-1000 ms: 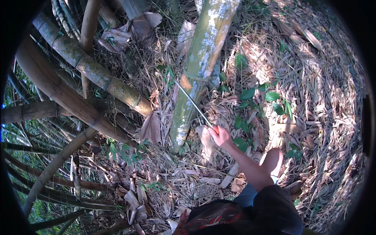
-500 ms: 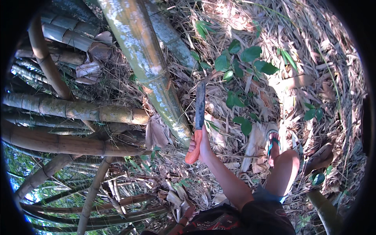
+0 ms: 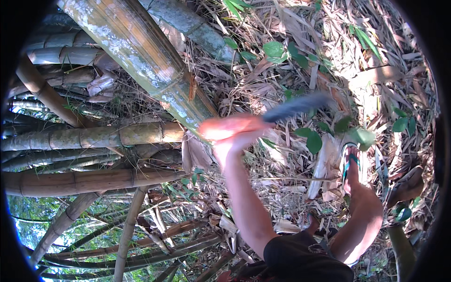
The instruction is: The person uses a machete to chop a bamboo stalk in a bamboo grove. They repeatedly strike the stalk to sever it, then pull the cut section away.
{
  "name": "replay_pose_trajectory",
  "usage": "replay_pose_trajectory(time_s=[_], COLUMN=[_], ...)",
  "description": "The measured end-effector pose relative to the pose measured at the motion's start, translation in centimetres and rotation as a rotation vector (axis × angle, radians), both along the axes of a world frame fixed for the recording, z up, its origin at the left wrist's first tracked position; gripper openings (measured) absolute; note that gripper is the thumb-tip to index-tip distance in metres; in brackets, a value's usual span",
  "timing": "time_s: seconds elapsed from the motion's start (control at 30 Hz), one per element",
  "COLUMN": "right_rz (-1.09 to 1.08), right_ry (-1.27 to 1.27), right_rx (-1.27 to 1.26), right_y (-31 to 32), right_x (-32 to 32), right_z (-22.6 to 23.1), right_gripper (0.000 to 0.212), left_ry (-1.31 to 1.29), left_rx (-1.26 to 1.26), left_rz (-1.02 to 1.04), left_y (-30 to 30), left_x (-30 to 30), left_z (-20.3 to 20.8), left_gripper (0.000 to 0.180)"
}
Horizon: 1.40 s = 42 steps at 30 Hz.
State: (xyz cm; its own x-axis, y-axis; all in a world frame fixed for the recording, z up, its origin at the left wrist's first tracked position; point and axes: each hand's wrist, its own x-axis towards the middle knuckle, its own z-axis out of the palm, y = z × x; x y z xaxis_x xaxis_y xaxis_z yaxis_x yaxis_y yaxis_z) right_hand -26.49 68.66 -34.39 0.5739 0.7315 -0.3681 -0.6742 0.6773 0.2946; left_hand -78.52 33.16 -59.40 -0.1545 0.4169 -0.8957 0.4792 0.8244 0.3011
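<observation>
My right hand (image 3: 233,142) is closed round the orange handle (image 3: 228,126) of a machete, both smeared by motion. Its dark blade (image 3: 296,107) points right and slightly upward over the leaf litter. Just left of the hand leans a thick green-and-yellow bamboo stalk (image 3: 141,51) with pale patches. Frayed orange-brown fibres (image 3: 192,88) stick out at a joint on its right side. At the lower edge, a sliver of skin appears to be my left hand (image 3: 224,277); its fingers are hidden.
Several bamboo poles (image 3: 94,136) cross the left side, some low and near-horizontal. Another bamboo stalk (image 3: 192,30) lies behind the thick one. Green leafy shoots (image 3: 312,140) rise from dry leaves. My sandalled foot (image 3: 351,162) stands at right, near a pale husk (image 3: 322,174).
The machete has swung from pointing upward to pointing right, and my right hand has risen slightly leftward. The view has shifted, bringing the thick stalk larger and further left.
</observation>
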Motion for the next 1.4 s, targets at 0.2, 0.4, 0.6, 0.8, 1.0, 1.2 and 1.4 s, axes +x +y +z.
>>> replay_pose_trajectory(time_s=[0.2, 0.4, 0.6, 0.8, 1.0, 1.2, 1.4], right_rz=[0.942, 0.782, 0.001, 0.933, 1.011, 0.228, 0.756], right_ry=[-0.145, -0.252, 0.013, 0.012, -0.288, -0.111, -0.258], right_rx=[0.516, 0.14, 0.102, 0.447, 0.146, 0.068, 0.23], right_y=[1.9, -1.5, -2.9, 0.5, -1.8, -3.4, 1.3], right_x=[-8.4, 0.7, 4.7, -11.3, -2.6, 6.1, -6.2], right_z=[0.1, -2.5, -4.3, 2.3, -2.0, -2.9, 0.3], right_gripper=[0.071, 0.068, 0.07, 0.071, 0.07, 0.072, 0.068], left_ry=[0.03, 0.027, 0.046, 0.007, 0.132, 0.136, 0.068], left_rx=[-0.007, 0.009, -0.005, 0.081, 0.103, -0.052, 0.019], left_rz=[0.034, 0.064, 0.109, 0.143, -0.021, 0.145, 0.071], left_y=[-1.4, -0.6, -2.0, 1.0, 4.2, -5.8, -1.8], left_x=[-0.5, -1.5, -2.9, -1.1, 1.2, -6.0, -5.8], left_z=[1.5, 1.6, 2.5, 3.7, 4.4, 4.4, 3.1], left_gripper=[0.039, 0.04, 0.041, 0.041, 0.045, 0.049, 0.047])
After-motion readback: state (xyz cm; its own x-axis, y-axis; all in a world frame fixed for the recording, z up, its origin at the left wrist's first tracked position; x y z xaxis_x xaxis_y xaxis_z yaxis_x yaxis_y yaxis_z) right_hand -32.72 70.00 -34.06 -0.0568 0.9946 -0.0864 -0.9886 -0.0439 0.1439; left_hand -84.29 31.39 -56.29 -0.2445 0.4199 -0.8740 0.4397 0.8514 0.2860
